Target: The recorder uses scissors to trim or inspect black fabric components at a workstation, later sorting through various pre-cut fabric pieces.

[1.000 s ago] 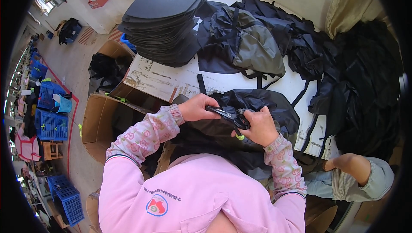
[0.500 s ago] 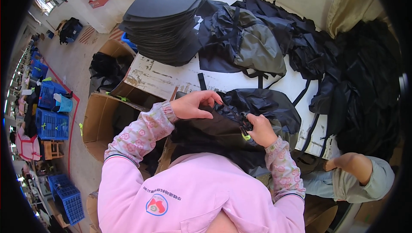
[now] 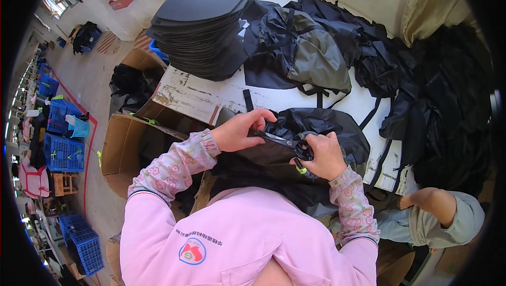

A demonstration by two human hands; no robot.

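the right hand [image 3: 322,155] curls round scissors [image 3: 287,142]; the left hand [image 3: 235,131] half-curls near black cloth [image 3: 329,120], its hold unclear.

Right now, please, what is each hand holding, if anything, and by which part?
The right hand holds scissors by the handles; what the left hand holds is unclear.

The scissors [image 3: 288,143] are barring the gap between left hand [image 3: 236,131] and right hand [image 3: 323,155], while a bare strip of white table [image 3: 205,94] is lying open beyond the left! A tall stack of dark sheets [image 3: 203,41] is blocking the far side, heaped black fabric [image 3: 448,107] closing off the right.
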